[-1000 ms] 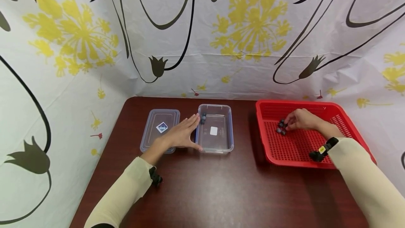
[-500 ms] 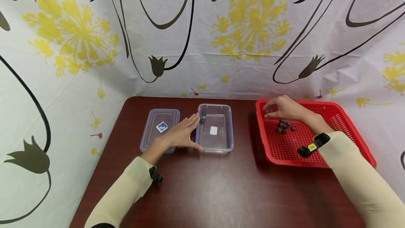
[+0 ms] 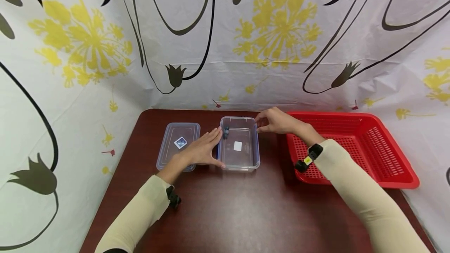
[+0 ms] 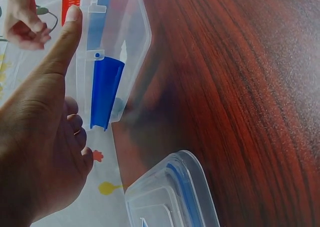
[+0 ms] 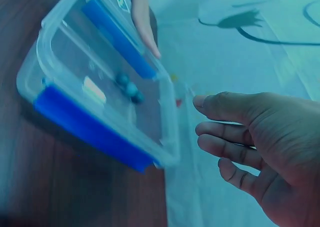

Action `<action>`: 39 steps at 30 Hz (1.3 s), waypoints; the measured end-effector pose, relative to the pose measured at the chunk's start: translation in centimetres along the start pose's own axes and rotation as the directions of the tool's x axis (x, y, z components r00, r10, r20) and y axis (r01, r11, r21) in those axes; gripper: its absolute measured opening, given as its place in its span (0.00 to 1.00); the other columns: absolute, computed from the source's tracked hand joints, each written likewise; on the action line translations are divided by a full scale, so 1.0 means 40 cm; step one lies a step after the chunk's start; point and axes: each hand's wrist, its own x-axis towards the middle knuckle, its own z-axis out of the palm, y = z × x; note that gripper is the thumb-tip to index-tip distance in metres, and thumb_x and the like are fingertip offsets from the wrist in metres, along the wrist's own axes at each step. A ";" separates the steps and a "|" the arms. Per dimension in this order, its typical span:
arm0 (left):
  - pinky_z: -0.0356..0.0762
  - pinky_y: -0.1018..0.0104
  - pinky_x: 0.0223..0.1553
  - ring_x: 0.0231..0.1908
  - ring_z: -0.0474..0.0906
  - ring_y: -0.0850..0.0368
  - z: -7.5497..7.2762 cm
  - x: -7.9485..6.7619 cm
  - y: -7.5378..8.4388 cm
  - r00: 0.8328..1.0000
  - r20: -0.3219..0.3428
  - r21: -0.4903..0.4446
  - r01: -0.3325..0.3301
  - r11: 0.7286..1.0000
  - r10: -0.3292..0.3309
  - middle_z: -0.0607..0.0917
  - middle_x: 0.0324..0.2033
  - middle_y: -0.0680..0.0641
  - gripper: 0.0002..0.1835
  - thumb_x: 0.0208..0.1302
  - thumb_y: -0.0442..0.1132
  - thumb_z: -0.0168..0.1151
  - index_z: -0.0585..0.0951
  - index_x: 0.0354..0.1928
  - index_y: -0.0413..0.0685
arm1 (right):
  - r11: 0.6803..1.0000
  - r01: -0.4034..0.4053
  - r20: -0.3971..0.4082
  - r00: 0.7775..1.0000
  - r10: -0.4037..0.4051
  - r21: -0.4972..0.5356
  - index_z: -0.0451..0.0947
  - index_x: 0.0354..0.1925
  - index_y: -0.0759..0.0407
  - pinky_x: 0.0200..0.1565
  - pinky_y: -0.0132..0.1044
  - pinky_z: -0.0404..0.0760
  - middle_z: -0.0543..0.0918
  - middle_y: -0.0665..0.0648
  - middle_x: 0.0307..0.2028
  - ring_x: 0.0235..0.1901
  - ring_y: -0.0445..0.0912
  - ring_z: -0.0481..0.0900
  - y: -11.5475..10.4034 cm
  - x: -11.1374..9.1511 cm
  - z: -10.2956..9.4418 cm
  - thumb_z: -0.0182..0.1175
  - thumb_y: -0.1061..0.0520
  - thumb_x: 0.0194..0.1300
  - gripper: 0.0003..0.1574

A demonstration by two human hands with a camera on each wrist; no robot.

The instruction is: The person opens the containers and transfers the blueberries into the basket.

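A clear plastic container [image 3: 246,157] with blue side clips stands on the table, a few blueberries [image 3: 226,132] inside along its left wall. My left hand [image 3: 201,147] rests at the container's left rim, fingers straight and thumb spread toward the near corner. In the left wrist view, that thumb lies alongside the rim. My right hand [image 3: 275,121] is at the container's upper right edge, its fingers bent toward the thumb. In the right wrist view, the right hand [image 5: 260,142] shows no berry at its visible fingertips; the index finger is hidden, so I cannot tell whether it pinches one.
A red plastic basket [image 3: 393,159] stands to the right, partly under my right forearm, which hides the berries there. The container's clear lid [image 3: 175,151], with a blue-and-white label, lies left of the container, partly beneath my left hand. A patterned cloth wall [image 3: 225,85] borders the table.
My right hand has left the berries in the red basket, risen over its left rim and moved left to the container's right edge. The left hand stays in place.
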 end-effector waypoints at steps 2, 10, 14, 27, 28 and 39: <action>0.38 0.52 0.83 0.84 0.34 0.50 0.001 -0.001 -0.001 1.000 0.002 0.000 0.002 1.000 -0.002 0.38 0.86 0.44 0.73 0.55 0.77 0.71 0.42 0.85 0.42 | 1.000 0.001 0.006 1.000 -0.001 0.021 0.88 0.46 0.66 0.43 0.49 0.88 0.92 0.60 0.37 0.36 0.48 0.89 -0.009 0.026 0.024 0.77 0.63 0.60 0.16; 0.39 0.51 0.83 0.84 0.34 0.50 0.000 0.001 -0.001 1.000 0.008 0.016 0.015 1.000 -0.015 0.39 0.86 0.44 0.73 0.54 0.78 0.69 0.42 0.86 0.43 | 0.997 -0.040 0.034 0.999 0.038 0.060 0.88 0.48 0.69 0.45 0.45 0.90 0.92 0.65 0.41 0.39 0.51 0.91 -0.010 0.109 0.129 0.76 0.62 0.61 0.17; 0.39 0.52 0.83 0.84 0.34 0.50 0.000 0.002 -0.002 1.000 0.012 0.023 0.018 1.000 -0.018 0.38 0.86 0.45 0.73 0.54 0.79 0.69 0.42 0.86 0.44 | 0.996 -0.071 0.055 0.996 0.069 0.052 0.88 0.50 0.70 0.45 0.43 0.89 0.91 0.65 0.42 0.40 0.51 0.91 -0.006 0.139 0.174 0.76 0.62 0.63 0.18; 0.40 0.52 0.83 0.84 0.34 0.51 0.004 0.006 -0.004 1.000 0.012 0.029 -0.002 1.000 0.002 0.39 0.86 0.43 0.73 0.55 0.78 0.69 0.42 0.85 0.41 | 0.985 -0.163 0.069 0.985 0.160 0.048 0.88 0.49 0.71 0.46 0.43 0.89 0.92 0.62 0.39 0.40 0.52 0.91 -0.004 0.185 0.271 0.71 0.65 0.64 0.16; 0.40 0.52 0.83 0.84 0.33 0.51 0.004 0.007 -0.004 1.000 0.012 0.028 -0.002 1.000 0.002 0.39 0.86 0.43 0.73 0.55 0.78 0.69 0.42 0.85 0.41 | 0.985 -0.170 0.060 0.984 0.168 0.042 0.88 0.48 0.71 0.46 0.43 0.89 0.92 0.62 0.39 0.40 0.52 0.91 -0.005 0.186 0.275 0.71 0.65 0.63 0.15; 0.41 0.50 0.83 0.84 0.36 0.49 0.007 0.006 -0.007 1.000 -0.005 0.020 -0.008 1.000 0.008 0.39 0.85 0.42 0.73 0.55 0.76 0.71 0.43 0.85 0.40 | 0.972 -0.224 0.003 0.974 0.225 0.064 0.90 0.45 0.66 0.43 0.41 0.88 0.92 0.58 0.35 0.36 0.47 0.90 -0.001 0.197 0.323 0.75 0.63 0.61 0.13</action>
